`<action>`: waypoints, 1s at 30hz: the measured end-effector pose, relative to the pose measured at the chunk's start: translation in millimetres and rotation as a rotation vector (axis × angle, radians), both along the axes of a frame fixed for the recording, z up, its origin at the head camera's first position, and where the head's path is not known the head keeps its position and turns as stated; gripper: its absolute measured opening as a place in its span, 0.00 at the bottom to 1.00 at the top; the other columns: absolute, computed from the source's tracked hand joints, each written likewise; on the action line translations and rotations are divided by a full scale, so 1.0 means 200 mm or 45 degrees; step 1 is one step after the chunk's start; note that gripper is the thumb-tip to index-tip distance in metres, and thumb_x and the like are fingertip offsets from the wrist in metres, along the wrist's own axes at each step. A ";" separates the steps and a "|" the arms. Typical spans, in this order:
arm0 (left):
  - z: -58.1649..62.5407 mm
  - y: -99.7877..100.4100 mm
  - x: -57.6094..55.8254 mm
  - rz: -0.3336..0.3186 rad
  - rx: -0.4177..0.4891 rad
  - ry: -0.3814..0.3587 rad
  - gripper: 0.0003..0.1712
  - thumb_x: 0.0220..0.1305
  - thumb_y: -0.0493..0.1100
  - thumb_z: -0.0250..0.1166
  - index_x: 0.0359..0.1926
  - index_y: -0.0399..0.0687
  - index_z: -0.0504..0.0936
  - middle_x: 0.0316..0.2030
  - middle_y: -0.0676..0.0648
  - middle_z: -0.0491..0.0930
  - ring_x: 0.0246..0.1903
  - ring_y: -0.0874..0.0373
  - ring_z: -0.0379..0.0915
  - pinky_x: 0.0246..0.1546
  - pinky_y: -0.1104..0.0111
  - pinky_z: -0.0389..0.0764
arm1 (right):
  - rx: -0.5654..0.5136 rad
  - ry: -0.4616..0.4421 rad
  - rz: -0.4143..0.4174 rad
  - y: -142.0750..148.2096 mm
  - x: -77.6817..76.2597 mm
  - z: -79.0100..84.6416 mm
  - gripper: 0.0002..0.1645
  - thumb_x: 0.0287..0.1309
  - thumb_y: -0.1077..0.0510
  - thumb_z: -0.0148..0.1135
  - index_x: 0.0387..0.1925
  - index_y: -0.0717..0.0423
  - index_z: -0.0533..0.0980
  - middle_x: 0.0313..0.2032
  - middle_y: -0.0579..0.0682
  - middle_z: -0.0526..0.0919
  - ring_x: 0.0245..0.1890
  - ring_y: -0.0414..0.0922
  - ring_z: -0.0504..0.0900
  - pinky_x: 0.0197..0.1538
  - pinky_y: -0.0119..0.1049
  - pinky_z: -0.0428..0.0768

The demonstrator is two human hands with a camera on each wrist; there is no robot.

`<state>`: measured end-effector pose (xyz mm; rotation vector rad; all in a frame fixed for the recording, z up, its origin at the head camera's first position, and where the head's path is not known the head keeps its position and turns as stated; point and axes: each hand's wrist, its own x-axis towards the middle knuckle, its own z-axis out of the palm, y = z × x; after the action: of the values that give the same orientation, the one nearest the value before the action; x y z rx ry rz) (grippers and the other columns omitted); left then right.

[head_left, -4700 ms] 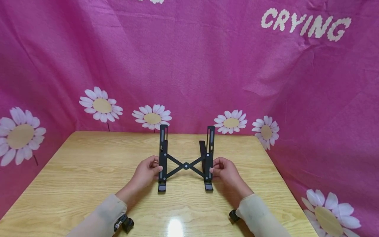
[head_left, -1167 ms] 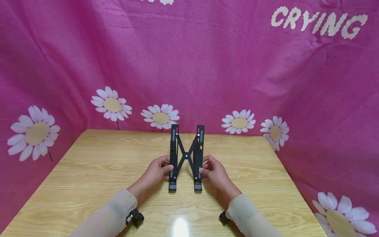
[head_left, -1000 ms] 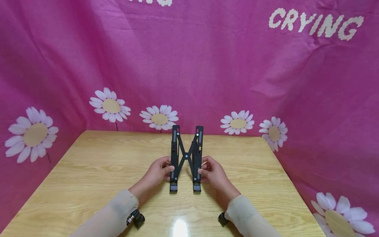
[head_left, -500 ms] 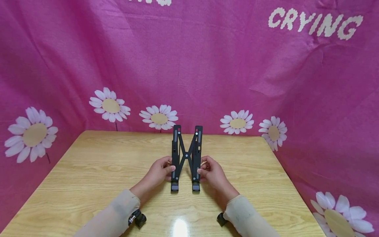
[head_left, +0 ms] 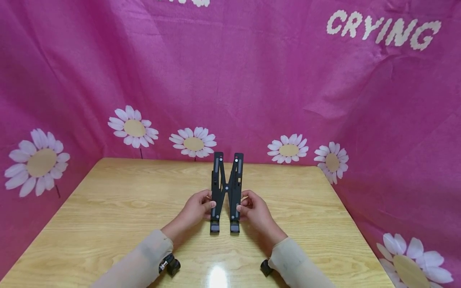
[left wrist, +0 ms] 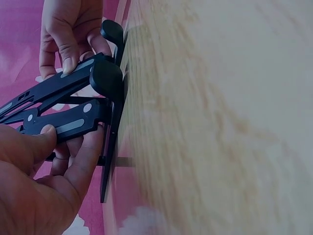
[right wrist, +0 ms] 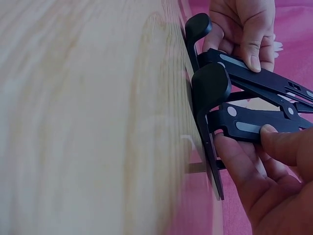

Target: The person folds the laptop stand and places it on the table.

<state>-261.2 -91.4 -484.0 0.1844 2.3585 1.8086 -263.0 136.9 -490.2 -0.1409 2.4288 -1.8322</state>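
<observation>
A black folding laptop stand [head_left: 235, 196] stands on the table in the head view, its two side rails close together and joined by a narrow X of crossed bars. My left hand [head_left: 196, 206] pinches the left rail near its lower end, thumb on the front face and fingers behind. On the other side my right hand [head_left: 256, 208] pinches the right rail the same way. In the left wrist view the stand's hooked front lips [left wrist: 107, 81] show beside the tabletop. The right wrist view shows the thumb on a grey pad [right wrist: 248, 128] of the near rail.
The wooden table [head_left: 126, 200] runs back to a pink cloth backdrop [head_left: 230, 80] printed with white daisies and letters. Cloth also hangs along the left and right sides. A small black wrist camera [head_left: 173, 265] sits under the left sleeve, and another camera [head_left: 266, 268] under the right.
Both hands have moved inward, bringing the stand's rails from wide apart to close together. The crossed bars have folded from a wide X to a narrow one.
</observation>
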 end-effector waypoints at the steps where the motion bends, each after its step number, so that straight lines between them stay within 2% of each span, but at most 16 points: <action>1: 0.00 0.00 0.00 -0.002 0.001 0.004 0.04 0.74 0.34 0.60 0.45 0.42 0.80 0.38 0.41 0.80 0.32 0.54 0.81 0.32 0.59 0.89 | 0.001 0.006 0.002 0.00 0.00 0.00 0.17 0.65 0.73 0.63 0.52 0.57 0.76 0.35 0.56 0.77 0.31 0.48 0.84 0.35 0.46 0.89; 9: -0.01 0.04 0.00 -0.035 0.010 -0.008 0.05 0.75 0.35 0.59 0.46 0.42 0.80 0.38 0.40 0.80 0.33 0.53 0.82 0.32 0.61 0.89 | 0.007 -0.014 0.009 -0.02 0.01 0.00 0.17 0.65 0.72 0.63 0.53 0.56 0.76 0.36 0.56 0.78 0.31 0.48 0.85 0.35 0.46 0.89; 21: 0.01 0.04 -0.02 -0.047 0.019 0.005 0.06 0.76 0.36 0.58 0.48 0.43 0.80 0.39 0.42 0.80 0.34 0.55 0.81 0.34 0.60 0.89 | -0.007 -0.012 0.034 -0.06 -0.01 0.02 0.18 0.65 0.72 0.63 0.54 0.56 0.76 0.37 0.57 0.78 0.32 0.48 0.86 0.35 0.47 0.89; 30: 0.00 0.04 -0.01 -0.064 0.059 0.007 0.07 0.76 0.34 0.58 0.49 0.40 0.80 0.39 0.41 0.81 0.36 0.54 0.82 0.34 0.60 0.89 | -0.001 -0.008 0.065 -0.08 -0.01 0.01 0.18 0.65 0.73 0.62 0.53 0.57 0.76 0.37 0.57 0.79 0.32 0.48 0.85 0.37 0.45 0.89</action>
<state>-263.5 -82.4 -484.6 0.2529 2.2952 1.8432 -264.2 121.0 -488.7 -0.1959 2.3970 -1.8101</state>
